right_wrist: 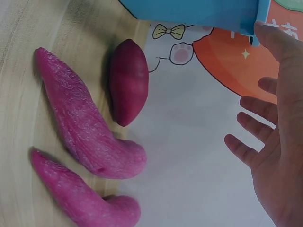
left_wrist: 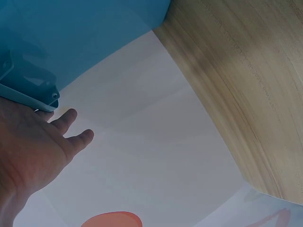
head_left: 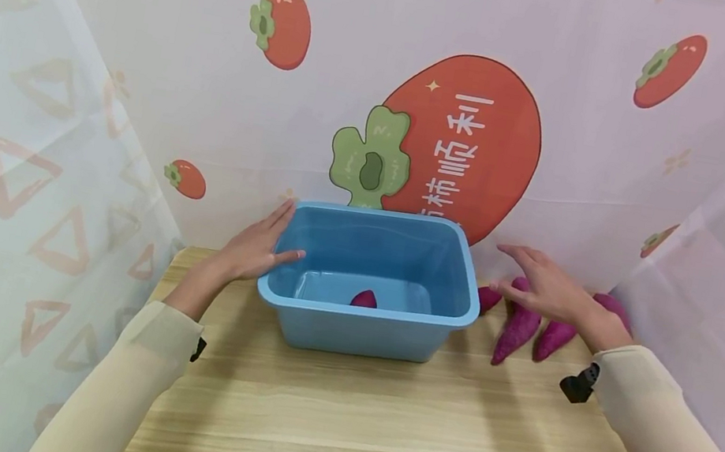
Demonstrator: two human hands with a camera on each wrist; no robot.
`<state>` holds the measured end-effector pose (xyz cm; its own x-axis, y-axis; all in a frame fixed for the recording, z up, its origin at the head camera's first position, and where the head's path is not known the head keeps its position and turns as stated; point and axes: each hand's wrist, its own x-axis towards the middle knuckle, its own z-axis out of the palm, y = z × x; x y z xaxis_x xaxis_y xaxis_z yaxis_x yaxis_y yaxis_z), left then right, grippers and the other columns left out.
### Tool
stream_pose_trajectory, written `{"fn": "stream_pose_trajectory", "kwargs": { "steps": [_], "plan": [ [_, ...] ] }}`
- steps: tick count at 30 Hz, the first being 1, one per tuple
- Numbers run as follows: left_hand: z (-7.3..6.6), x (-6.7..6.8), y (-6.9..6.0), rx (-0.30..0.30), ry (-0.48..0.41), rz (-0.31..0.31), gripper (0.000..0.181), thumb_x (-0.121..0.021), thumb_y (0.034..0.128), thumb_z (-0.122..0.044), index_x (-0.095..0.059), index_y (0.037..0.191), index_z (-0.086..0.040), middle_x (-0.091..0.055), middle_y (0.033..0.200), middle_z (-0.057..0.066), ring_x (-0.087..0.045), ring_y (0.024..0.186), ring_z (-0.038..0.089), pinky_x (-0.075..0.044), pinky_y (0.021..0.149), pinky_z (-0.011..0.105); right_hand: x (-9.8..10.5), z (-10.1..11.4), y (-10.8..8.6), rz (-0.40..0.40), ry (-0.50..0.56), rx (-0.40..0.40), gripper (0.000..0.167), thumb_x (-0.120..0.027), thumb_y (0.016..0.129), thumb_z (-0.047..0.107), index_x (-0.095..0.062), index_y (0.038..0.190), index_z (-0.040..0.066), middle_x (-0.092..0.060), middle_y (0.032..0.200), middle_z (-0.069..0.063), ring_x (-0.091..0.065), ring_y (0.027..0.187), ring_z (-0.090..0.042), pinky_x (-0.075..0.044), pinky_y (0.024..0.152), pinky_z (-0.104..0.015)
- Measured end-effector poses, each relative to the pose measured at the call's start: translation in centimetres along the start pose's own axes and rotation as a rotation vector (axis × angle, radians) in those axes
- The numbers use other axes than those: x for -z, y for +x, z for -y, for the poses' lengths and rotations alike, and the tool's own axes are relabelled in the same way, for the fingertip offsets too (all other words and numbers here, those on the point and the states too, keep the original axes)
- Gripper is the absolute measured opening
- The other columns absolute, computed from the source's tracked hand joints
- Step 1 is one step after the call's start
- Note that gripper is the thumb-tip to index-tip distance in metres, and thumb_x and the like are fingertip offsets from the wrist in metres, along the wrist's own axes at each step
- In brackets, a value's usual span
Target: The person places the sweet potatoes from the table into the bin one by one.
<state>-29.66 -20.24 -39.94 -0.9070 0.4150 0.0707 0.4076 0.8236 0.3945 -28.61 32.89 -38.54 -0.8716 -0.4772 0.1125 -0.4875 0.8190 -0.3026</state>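
On my left hand [head_left: 251, 243] the fingers are straight, the thumb spread from them and reaching over the left rim; they grip nothing, and I can't tell how firmly they touch. My right hand [head_left: 549, 289] is spread loosely, holding nothing, its thumb near the right rim. Between them sits the light-blue plastic basin [head_left: 358, 336], upright, with one purple sweet potato [head_left: 364, 299] on its floor, partly hidden by the front rim. Right of it I see a smooth, plump sweet potato [right_wrist: 129, 82] just beside two curved sweet potatoes [right_wrist: 87, 118] with wrinkled skins. All rest on the wood-grain table [head_left: 406, 441], and behind stands a white persimmon-print cloth [head_left: 601, 178].
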Motion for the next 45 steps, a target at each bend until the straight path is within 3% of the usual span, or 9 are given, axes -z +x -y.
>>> {"fn": "stream_pose_trajectory", "kwargs": {
  "steps": [13,23,31,45],
  "plan": [
    [0.0,-0.1,-0.1,0.0,-0.015,-0.003,0.095,-0.055,0.105,-0.049,-0.005,0.169,0.001,-0.001,0.178,0.016,-0.01,0.163,0.041,-0.019,0.127,0.065,-1.5,-0.6,0.3,0.011,-0.005,-0.019,0.082,-0.069,0.099,0.05,-0.041,0.16,0.003,-0.042,0.161,-0.029,-0.041,0.147,-0.052,-0.042,0.107,-0.076],
    [0.2,-0.2,-0.1,0.012,-0.017,0.006,0.096,-0.055,0.1045,-0.049,-0.002,0.169,-0.001,0.001,0.179,0.014,-0.008,0.164,0.04,-0.019,0.127,0.065,-2.7,-1.1,0.7,0.018,0.016,-0.019,0.08,-0.075,0.096,0.041,-0.044,0.157,0.001,-0.045,0.158,-0.03,-0.044,0.144,-0.052,-0.043,0.107,-0.075],
    [0.1,0.0,0.0,0.013,-0.027,0.007,0.096,-0.055,0.1043,-0.049,-0.002,0.169,-0.002,0.003,0.179,0.012,-0.007,0.164,0.038,-0.02,0.127,0.065,-3.6,-1.2,1.1,0.03,0.03,-0.024,0.085,-0.075,0.094,0.048,-0.044,0.157,0.0,-0.045,0.159,-0.029,-0.043,0.145,-0.052,-0.04,0.109,-0.076],
    [-0.2,0.1,-0.1,0.018,-0.034,0.012,0.095,-0.055,0.1052,-0.048,-0.003,0.169,-0.002,0.003,0.179,0.013,-0.006,0.164,0.038,-0.018,0.127,0.064,-5.1,-1.3,1.5,0.052,0.07,-0.034,0.085,-0.081,0.089,0.038,-0.045,0.157,0.0,-0.046,0.158,-0.029,-0.042,0.145,-0.052,-0.038,0.11,-0.078]
  ]
}}
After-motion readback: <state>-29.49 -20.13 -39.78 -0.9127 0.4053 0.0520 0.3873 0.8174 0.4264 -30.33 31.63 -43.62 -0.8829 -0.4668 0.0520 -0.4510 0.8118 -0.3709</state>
